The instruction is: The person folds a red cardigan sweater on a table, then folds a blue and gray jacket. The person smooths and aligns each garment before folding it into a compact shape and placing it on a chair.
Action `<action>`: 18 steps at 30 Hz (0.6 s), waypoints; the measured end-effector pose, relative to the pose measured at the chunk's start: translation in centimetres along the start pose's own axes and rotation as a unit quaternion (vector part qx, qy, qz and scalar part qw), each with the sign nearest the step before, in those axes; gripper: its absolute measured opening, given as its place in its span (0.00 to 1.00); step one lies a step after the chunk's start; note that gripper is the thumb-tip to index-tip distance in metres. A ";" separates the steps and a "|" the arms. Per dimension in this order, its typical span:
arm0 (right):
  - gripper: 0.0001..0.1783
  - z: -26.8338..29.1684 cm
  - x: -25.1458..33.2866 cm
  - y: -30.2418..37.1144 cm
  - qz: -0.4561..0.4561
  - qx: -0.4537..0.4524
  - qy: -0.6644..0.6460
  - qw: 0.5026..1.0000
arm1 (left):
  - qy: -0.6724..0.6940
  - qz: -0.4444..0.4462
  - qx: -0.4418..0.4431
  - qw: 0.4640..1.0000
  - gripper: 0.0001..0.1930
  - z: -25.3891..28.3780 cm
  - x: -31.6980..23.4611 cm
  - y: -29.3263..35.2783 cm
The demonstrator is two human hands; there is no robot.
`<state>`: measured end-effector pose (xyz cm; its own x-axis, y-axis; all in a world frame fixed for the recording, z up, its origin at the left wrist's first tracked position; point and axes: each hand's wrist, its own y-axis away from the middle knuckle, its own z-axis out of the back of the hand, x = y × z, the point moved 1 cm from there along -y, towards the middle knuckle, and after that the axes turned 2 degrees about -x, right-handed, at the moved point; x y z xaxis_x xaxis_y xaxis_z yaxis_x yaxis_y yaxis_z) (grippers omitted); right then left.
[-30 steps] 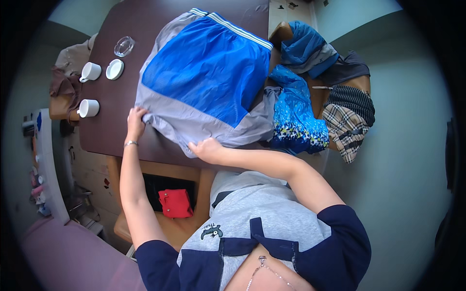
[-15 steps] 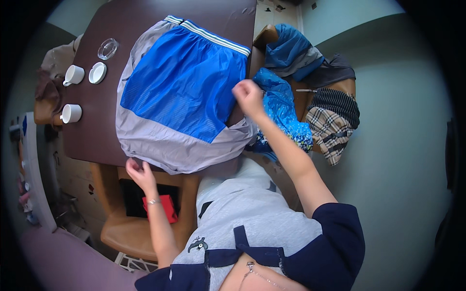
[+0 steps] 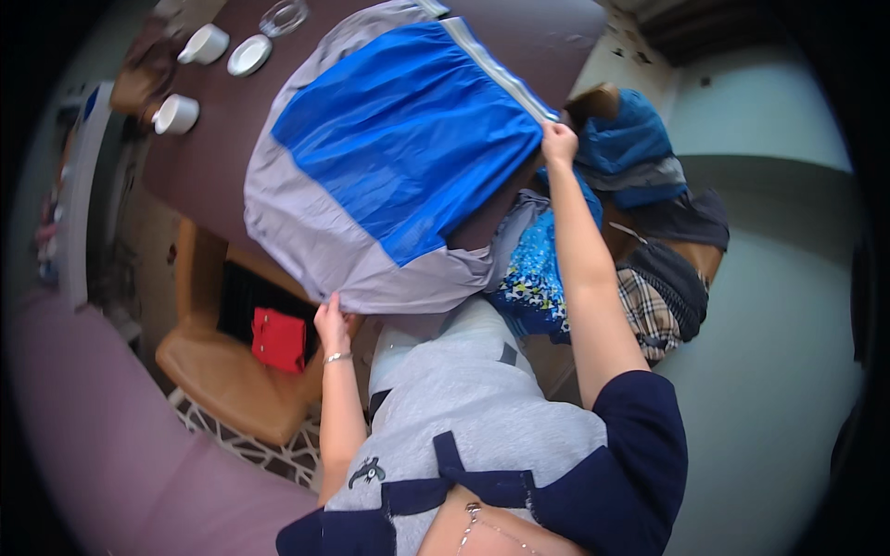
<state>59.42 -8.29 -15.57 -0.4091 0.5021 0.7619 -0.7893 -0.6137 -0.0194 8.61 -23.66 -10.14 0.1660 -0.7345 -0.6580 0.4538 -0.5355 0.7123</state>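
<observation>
A blue-and-grey garment of thin, shiny cloth lies spread on the dark brown table. Along its far side runs a striped elastic band. My right hand is closed on the right corner of that garment, at the end of the band. Down at the near grey edge, my left hand pinches the cloth between thumb and fingers. The near part of the grey cloth reaches the table edge in front of my body, and some creases run across the blue panel.
Two white cups, a white dish and a glass ashtray stand at the table's left. Clothes, including a blue patterned garment and a checked one, are piled at right. A red item rests on a tan chair.
My right hand has moved outward to the band's corner and closed on it. My left hand now grips the near edge. The view has turned, shifting the table.
</observation>
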 end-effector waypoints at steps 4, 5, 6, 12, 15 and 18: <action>0.20 0.9 0.7 0.3 0.075 -0.042 0.124 0.989 | -0.054 -0.001 0.012 0.998 0.12 0.2 0.5 -0.9; 0.19 1.5 1.3 0.6 0.074 -0.058 0.126 0.988 | -0.080 0.001 -0.006 0.997 0.13 0.3 0.5 -0.9; 0.19 2.8 2.1 1.4 0.086 -0.026 0.091 0.992 | -0.106 -0.070 -0.059 0.990 0.15 0.5 0.6 -0.6; 0.06 8.1 -3.3 12.9 0.070 0.397 -0.072 0.912 | -0.205 -0.467 -0.194 0.838 0.23 0.3 -3.7 -1.2; 0.06 7.3 -0.2 18.9 0.020 0.344 -0.107 0.933 | -0.124 -0.357 -0.157 0.912 0.22 -0.3 -6.3 -5.3; 0.06 4.4 6.9 21.9 0.056 0.321 -0.179 0.928 | -0.358 -0.256 -0.173 0.881 0.20 -1.3 -10.0 -6.5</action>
<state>41.28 -20.97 -7.86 -0.2034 0.2488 0.9470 -0.2688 -0.9442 0.1903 5.17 -12.26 -8.50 -0.6764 -0.5743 -0.4612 0.5690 -0.8050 0.1680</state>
